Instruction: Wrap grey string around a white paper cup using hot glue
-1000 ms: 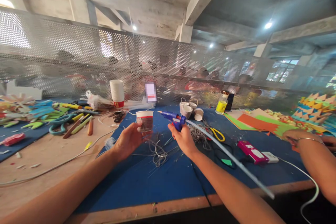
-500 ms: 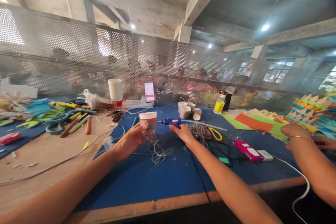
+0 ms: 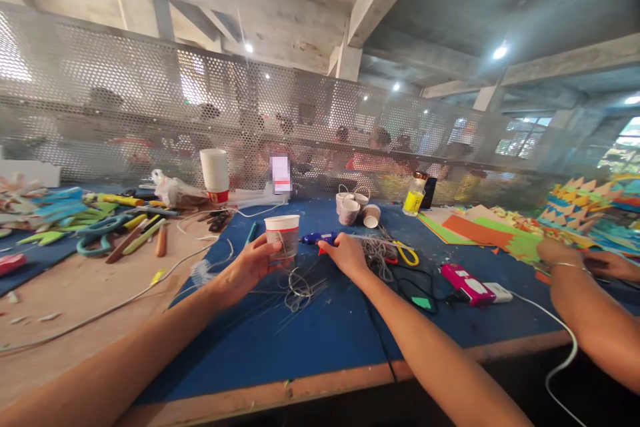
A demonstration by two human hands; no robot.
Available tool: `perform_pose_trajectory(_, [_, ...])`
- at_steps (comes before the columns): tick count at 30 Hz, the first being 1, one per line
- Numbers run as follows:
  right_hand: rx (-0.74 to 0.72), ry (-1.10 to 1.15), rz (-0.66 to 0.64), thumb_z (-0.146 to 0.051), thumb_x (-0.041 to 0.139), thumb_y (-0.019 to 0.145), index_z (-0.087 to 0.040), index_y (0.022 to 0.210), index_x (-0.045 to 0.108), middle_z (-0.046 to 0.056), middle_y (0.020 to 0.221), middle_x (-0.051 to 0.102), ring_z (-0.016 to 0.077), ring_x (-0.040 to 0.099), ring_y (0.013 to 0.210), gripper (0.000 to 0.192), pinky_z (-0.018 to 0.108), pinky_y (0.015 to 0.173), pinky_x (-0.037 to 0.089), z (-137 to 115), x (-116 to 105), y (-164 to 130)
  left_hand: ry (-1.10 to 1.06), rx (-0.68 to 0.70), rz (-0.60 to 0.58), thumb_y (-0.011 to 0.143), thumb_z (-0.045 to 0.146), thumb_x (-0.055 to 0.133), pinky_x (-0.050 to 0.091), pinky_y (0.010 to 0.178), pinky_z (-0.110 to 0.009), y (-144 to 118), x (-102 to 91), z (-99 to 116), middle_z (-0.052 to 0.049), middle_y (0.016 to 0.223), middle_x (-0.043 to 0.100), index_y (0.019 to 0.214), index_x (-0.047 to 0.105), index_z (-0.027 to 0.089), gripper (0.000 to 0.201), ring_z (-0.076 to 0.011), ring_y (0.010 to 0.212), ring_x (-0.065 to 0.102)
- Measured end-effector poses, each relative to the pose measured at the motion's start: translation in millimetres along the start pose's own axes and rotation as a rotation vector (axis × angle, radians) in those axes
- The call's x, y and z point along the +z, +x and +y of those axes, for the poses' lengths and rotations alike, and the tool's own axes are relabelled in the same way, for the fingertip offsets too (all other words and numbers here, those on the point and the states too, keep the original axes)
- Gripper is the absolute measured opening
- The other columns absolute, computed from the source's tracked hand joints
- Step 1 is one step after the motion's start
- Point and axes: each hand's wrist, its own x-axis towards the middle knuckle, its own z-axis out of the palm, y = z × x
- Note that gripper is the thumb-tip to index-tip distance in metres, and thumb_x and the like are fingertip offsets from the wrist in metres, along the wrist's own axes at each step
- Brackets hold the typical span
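My left hand (image 3: 251,266) holds a white paper cup (image 3: 283,233) upright above the blue mat (image 3: 320,340). Thin wire hangs from the cup down to a tangled bundle of wire (image 3: 299,291) on the mat. My right hand (image 3: 345,255) rests on a blue hot glue gun (image 3: 320,238), which lies on the mat with its nozzle pointing left toward the cup. A clear glue stick sticks out of the gun's back to the right.
Small paper cups (image 3: 356,208), a yellow bottle (image 3: 414,199) and yellow-handled scissors (image 3: 406,253) lie beyond my right hand. A pink box (image 3: 467,283) sits right of it. A stack of cups (image 3: 215,175) and tools lie left. Another person's arm (image 3: 585,300) reaches over coloured paper (image 3: 480,230).
My right hand has lowered the glue gun from the air onto the mat. The cup in my left hand has risen slightly and moved right.
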Motion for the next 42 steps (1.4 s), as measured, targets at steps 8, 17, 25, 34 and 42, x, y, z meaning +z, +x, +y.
perform_pose_trajectory(8, [-0.336,0.251,0.229,-0.040,0.061,0.099,-0.021,0.090,0.064,0.004,0.090,0.069,0.0172,0.067,0.081,0.021,0.028,0.074,0.049,-18.1,-9.3,-15.9,0.021,0.003,0.088,0.077,0.030,0.084,0.059,0.087,-0.035,2.2,2.0,-4.4,-0.010,0.117,0.077,0.119,0.073,0.020,0.045,-0.0238,0.096,0.075])
perform_pose_trajectory(17, [-0.601,0.427,0.174,-0.035,0.077,0.089,-0.022,0.095,0.061,0.003,0.095,0.070,0.0174,0.067,0.088,0.022,0.031,0.084,0.053,-54.3,-11.3,-54.3,0.084,-0.018,0.033,0.080,0.027,0.083,0.056,0.099,-0.042,-0.7,14.5,-4.1,-0.015,0.137,0.069,0.127,0.068,0.019,0.050,-0.0321,0.122,0.068])
perform_pose_trajectory(25, [-0.623,0.508,0.149,-0.017,0.065,0.089,-0.022,0.088,0.062,0.001,0.089,0.067,0.0159,0.066,0.085,0.007,0.028,0.084,0.052,-54.5,-11.7,-53.1,0.076,-0.017,0.021,0.076,0.025,0.087,0.057,0.101,-0.042,-0.2,16.9,-4.4,-0.014,0.136,0.070,0.124,0.070,0.020,0.051,-0.0327,0.123,0.068])
perform_pose_trajectory(34, [-0.494,0.675,0.087,-0.018,0.067,0.086,-0.021,0.096,0.063,0.000,0.089,0.073,0.0150,0.070,0.080,0.011,0.027,0.080,0.054,-54.6,-14.3,-50.7,0.110,-0.016,0.045,0.076,0.027,0.087,0.056,0.099,-0.043,-0.4,14.5,-5.8,-0.017,0.136,0.069,0.129,0.067,0.019,0.057,-0.0324,0.119,0.069])
perform_pose_trajectory(42, [-0.490,0.648,0.128,-0.021,0.065,0.092,-0.021,0.089,0.067,0.002,0.091,0.073,0.0160,0.069,0.083,0.004,0.029,0.083,0.055,-53.3,-20.4,-49.9,0.137,-0.012,0.048,0.076,0.032,0.086,0.054,0.101,-0.046,-2.2,14.8,-4.1,-0.018,0.137,0.069,0.129,0.066,0.018,0.058,-0.0349,0.122,0.068])
